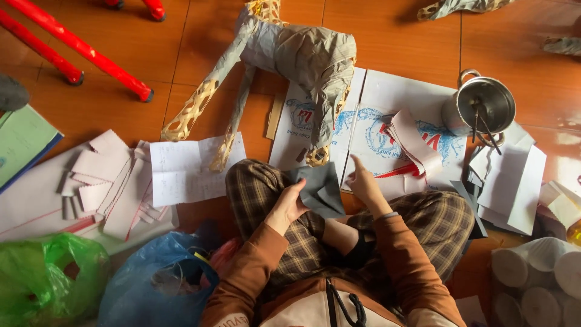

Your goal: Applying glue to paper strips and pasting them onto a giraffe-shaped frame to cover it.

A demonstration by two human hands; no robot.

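Note:
I sit cross-legged on an orange tiled floor. My left hand (289, 204) pinches the left edge of a dark grey sheet of paper (321, 189) over my knee. My right hand (363, 180) holds the sheet's right side, its index finger pointing up. Just beyond my knees stands a woven bamboo animal frame (302, 54), partly covered in grey paper, with bare lattice legs (189, 112). It rests on flattened white cardboard with blue print (387, 103).
A metal pot (484, 106) with sticks in it stands at right, beside white paper sheets (508, 181). Cut white strips (109, 181) lie at left. Green (42, 278) and blue plastic bags (151, 284) sit near my left. Paper rolls (538, 278) are at lower right. Red metal legs (78, 48) are at upper left.

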